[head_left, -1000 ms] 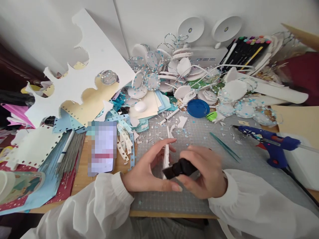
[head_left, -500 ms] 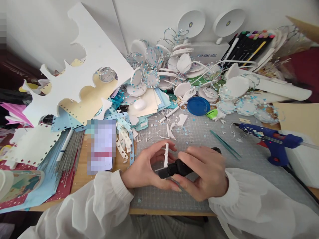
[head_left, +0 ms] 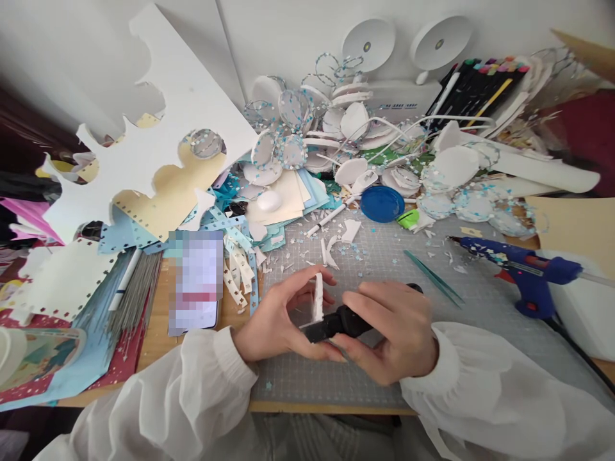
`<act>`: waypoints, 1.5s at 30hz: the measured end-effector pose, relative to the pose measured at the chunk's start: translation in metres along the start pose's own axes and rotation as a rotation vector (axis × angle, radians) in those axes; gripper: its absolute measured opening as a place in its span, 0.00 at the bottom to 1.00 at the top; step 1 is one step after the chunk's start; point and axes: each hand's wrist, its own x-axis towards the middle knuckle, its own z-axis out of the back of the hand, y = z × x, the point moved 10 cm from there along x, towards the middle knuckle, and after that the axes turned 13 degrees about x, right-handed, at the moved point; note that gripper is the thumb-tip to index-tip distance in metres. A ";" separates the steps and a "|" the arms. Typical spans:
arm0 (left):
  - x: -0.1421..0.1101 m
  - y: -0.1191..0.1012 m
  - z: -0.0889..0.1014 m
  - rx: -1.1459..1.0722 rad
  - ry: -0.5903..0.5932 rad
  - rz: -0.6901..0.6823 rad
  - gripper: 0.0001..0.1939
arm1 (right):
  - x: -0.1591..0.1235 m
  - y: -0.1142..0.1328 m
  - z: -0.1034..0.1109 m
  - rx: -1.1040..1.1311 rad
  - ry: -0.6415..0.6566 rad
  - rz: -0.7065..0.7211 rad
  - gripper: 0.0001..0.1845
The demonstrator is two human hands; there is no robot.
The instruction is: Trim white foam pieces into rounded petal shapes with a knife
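Observation:
My left hand (head_left: 271,323) curls around a white foam piece (head_left: 318,296), seen nearly edge-on, with the thumb low and the fingers behind it. A chunky black tool (head_left: 353,322) is gripped in my right hand (head_left: 398,330); its exact kind is partly hidden by the fingers. The tool's squared front end meets the lower edge of the foam, just above my left thumb. Both hands are over the grey cutting mat (head_left: 298,384). Foam scraps (head_left: 352,230) are scattered beyond my fingers.
Green tweezers (head_left: 432,276) and a blue glue gun (head_left: 523,266) lie to the right. A phone (head_left: 195,282) rests at left beside a bundle of wires (head_left: 137,294). Behind are a blue lid (head_left: 382,203), foam discs (head_left: 353,171) and a cut-out white board (head_left: 192,89).
The foam piece has tilted slightly in my left hand, and its lower end has shifted a little left. My right hand and the black tool have moved only slightly.

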 end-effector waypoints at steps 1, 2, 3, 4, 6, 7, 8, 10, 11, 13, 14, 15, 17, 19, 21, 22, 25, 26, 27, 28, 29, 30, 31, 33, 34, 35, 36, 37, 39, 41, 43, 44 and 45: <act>0.000 0.001 0.000 -0.009 -0.001 0.012 0.39 | 0.000 -0.002 0.001 -0.006 -0.009 -0.008 0.16; 0.000 0.002 0.000 -0.014 0.001 0.019 0.39 | -0.001 -0.003 0.002 -0.011 -0.017 -0.014 0.16; -0.001 0.003 0.000 -0.010 0.004 0.022 0.39 | -0.001 -0.004 0.002 -0.014 -0.023 -0.018 0.16; -0.001 0.003 0.000 0.003 0.006 0.017 0.39 | -0.001 -0.004 0.002 -0.014 -0.024 -0.019 0.16; 0.000 0.001 0.000 0.047 0.000 -0.010 0.38 | 0.000 -0.003 0.000 -0.005 -0.011 -0.013 0.16; 0.000 0.000 0.000 0.065 -0.004 -0.023 0.38 | 0.000 -0.002 -0.001 0.000 -0.005 -0.009 0.16; 0.000 -0.001 0.000 0.074 -0.011 -0.027 0.38 | 0.000 -0.002 -0.001 0.004 -0.001 -0.008 0.16; 0.001 0.000 0.001 0.067 -0.019 -0.008 0.37 | 0.000 -0.003 -0.001 0.003 -0.002 -0.013 0.17; 0.001 0.001 0.001 0.059 -0.026 0.009 0.37 | 0.000 -0.005 -0.001 -0.001 -0.009 -0.018 0.17; 0.002 0.003 0.004 0.053 -0.045 0.038 0.38 | -0.001 -0.009 0.001 -0.016 -0.025 -0.027 0.17; 0.003 0.003 0.006 0.055 -0.057 0.039 0.38 | -0.001 -0.012 0.002 -0.022 -0.030 -0.035 0.17; 0.003 0.002 0.008 0.055 -0.067 0.029 0.39 | -0.002 -0.016 0.003 -0.028 -0.036 -0.045 0.16; 0.003 0.001 0.010 0.040 -0.072 -0.003 0.38 | -0.003 -0.023 0.004 -0.035 -0.044 -0.074 0.15; 0.002 0.001 0.010 0.010 -0.070 -0.041 0.39 | -0.004 -0.031 0.006 -0.039 -0.063 -0.106 0.14; 0.001 0.002 0.008 -0.012 -0.062 -0.060 0.41 | -0.005 -0.036 0.009 -0.037 -0.092 -0.126 0.12; 0.001 0.003 0.008 -0.021 -0.057 -0.061 0.42 | -0.005 -0.037 0.010 -0.030 -0.102 -0.130 0.12; -0.001 0.004 0.007 -0.034 -0.053 -0.059 0.42 | -0.004 -0.036 0.011 0.009 -0.106 -0.126 0.11; -0.001 0.003 0.007 -0.036 -0.049 -0.058 0.41 | -0.003 -0.034 0.011 0.025 -0.101 -0.127 0.11; -0.001 0.002 0.007 -0.037 -0.039 -0.058 0.40 | -0.002 -0.033 0.010 0.041 -0.093 -0.131 0.11; -0.001 0.001 0.006 -0.036 -0.023 -0.058 0.40 | -0.001 -0.032 0.010 0.055 -0.088 -0.134 0.10; -0.001 0.001 0.003 -0.031 0.001 -0.055 0.40 | 0.000 -0.030 0.009 0.070 -0.084 -0.136 0.10; -0.002 0.001 0.001 -0.023 0.028 -0.047 0.42 | 0.000 -0.028 0.008 0.088 -0.077 -0.134 0.10; -0.002 0.001 -0.002 -0.013 0.052 -0.039 0.44 | 0.001 -0.025 0.006 0.105 -0.068 -0.124 0.11; -0.002 0.003 -0.006 0.020 0.086 -0.030 0.47 | 0.001 -0.018 0.002 0.131 -0.044 -0.094 0.12; -0.002 0.004 -0.007 0.043 0.096 -0.039 0.47 | 0.000 -0.015 0.000 0.135 -0.035 -0.079 0.11; -0.002 0.004 -0.008 0.066 0.102 -0.051 0.46 | -0.001 -0.013 -0.001 0.133 -0.030 -0.063 0.08; -0.002 0.004 -0.008 0.090 0.103 -0.066 0.44 | -0.003 -0.011 -0.002 0.126 -0.035 -0.045 0.05; -0.002 0.005 -0.008 0.110 0.098 -0.077 0.42 | -0.004 -0.009 -0.002 0.114 -0.047 -0.029 0.03; -0.002 0.007 -0.007 0.124 0.090 -0.080 0.40 | -0.005 -0.010 0.001 0.083 -0.076 -0.013 0.04; -0.003 0.008 -0.006 0.109 0.090 -0.066 0.40 | -0.006 -0.018 0.003 0.053 -0.099 -0.047 0.04; -0.003 0.008 -0.007 0.070 0.099 -0.067 0.40 | -0.006 -0.030 0.008 0.017 -0.135 -0.127 0.03; -0.003 0.007 -0.008 0.042 0.109 -0.070 0.40 | -0.006 -0.036 0.010 0.000 -0.152 -0.174 0.03; -0.003 0.005 -0.009 0.011 0.118 -0.073 0.41 | -0.007 -0.042 0.012 -0.018 -0.169 -0.217 0.02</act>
